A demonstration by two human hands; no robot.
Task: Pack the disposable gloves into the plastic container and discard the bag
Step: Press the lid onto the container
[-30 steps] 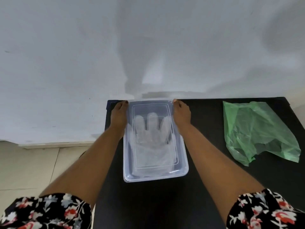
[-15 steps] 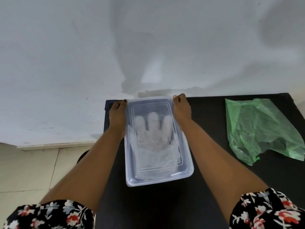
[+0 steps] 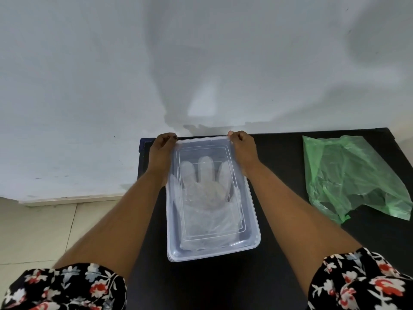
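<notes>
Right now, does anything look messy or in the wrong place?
Only the green bag: it lies crumpled on the black table, right of the plastic container, not yet thrown away. The gloves lie flat inside under the lid, with the left hand and right hand at its far corners.

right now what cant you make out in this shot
Head view only:
- Fingertips of left hand and right hand: curled over the container far corners, hidden.
- Whether the lid is fully snapped on: clear plastic, unclear.
- Glove count: overlapping, blurred by the lid.
- Green bag contents: crumpled folds hide them.
</notes>
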